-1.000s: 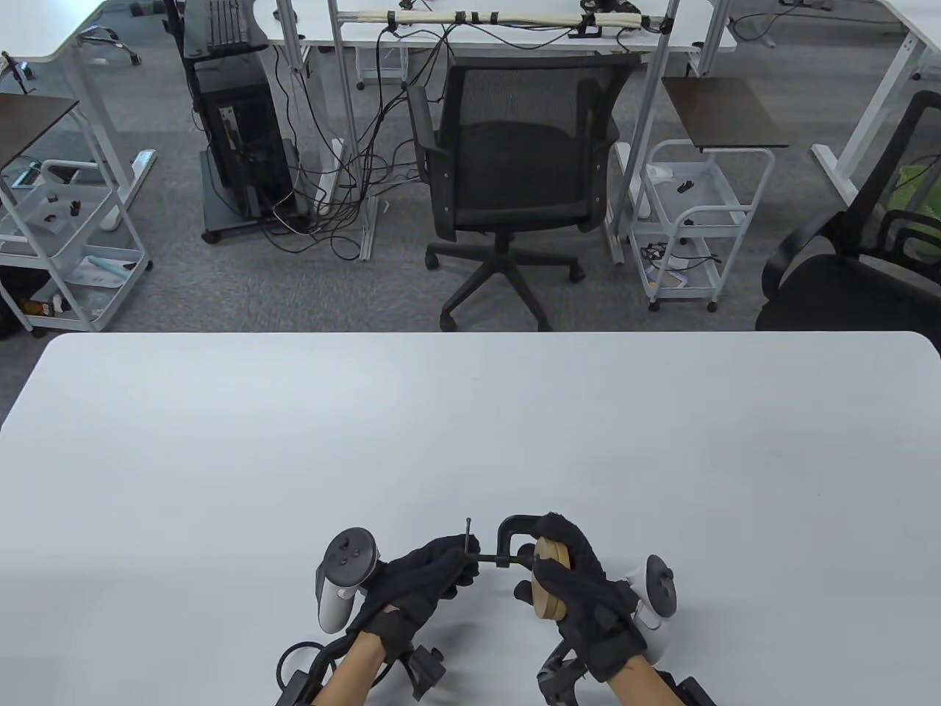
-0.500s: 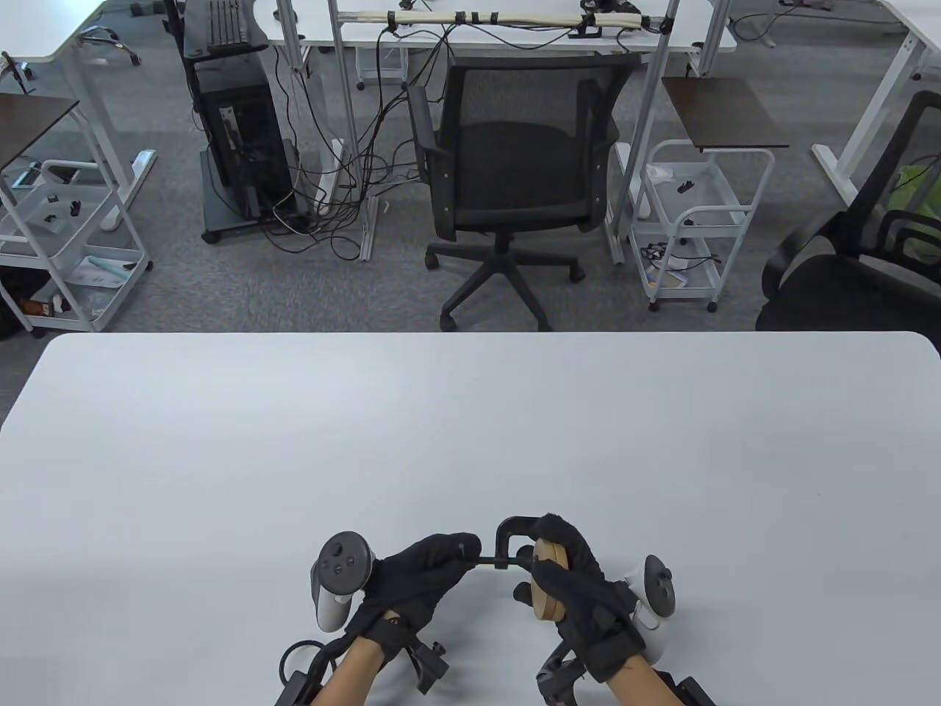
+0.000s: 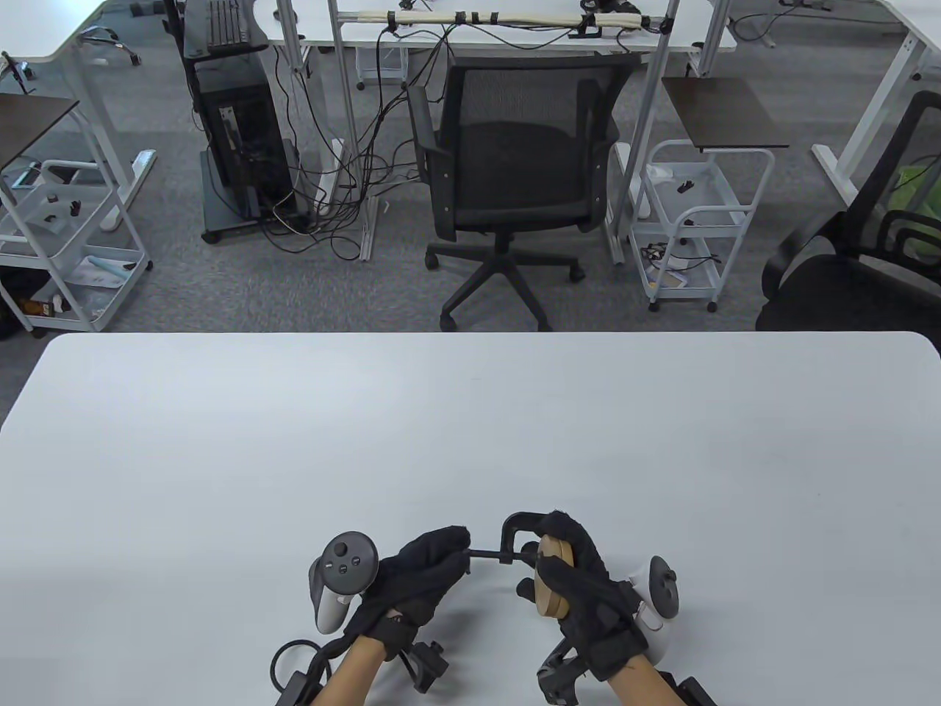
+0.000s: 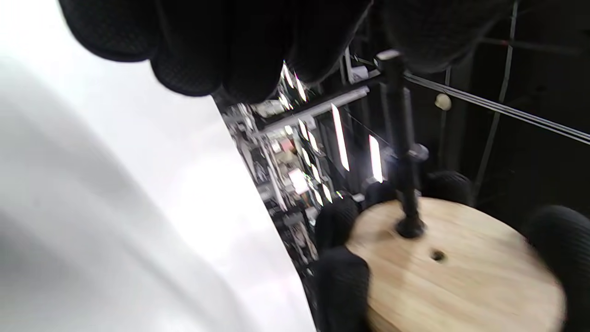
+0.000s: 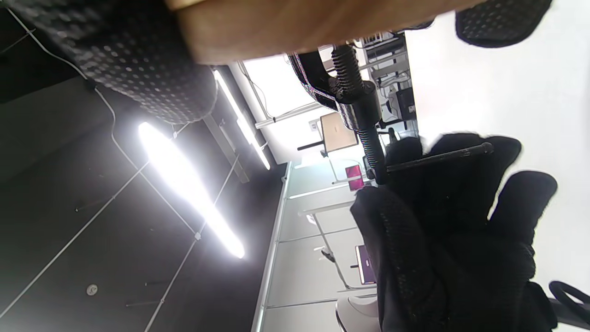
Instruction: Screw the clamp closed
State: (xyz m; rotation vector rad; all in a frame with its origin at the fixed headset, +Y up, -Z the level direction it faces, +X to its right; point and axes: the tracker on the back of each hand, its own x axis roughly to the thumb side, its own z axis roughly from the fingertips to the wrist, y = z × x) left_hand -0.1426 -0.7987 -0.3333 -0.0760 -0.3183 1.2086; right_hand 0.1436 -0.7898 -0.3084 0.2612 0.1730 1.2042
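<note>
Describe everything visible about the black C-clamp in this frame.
The black metal C-clamp is held above the white table, its threaded screw lying roughly level. The curved frame arches over a round pale wooden disc, and the screw's round pad sits on the disc's face near a small hole. The right hand grips disc and frame; the left hand holds the thin crossbar handle at the screw's end.

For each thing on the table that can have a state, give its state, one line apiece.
clamp: held above the table, screw pad touching the disc
wooden disc: on edge, inside the clamp
left hand: grips the screw's handle end
right hand: holds disc and clamp frame
</note>
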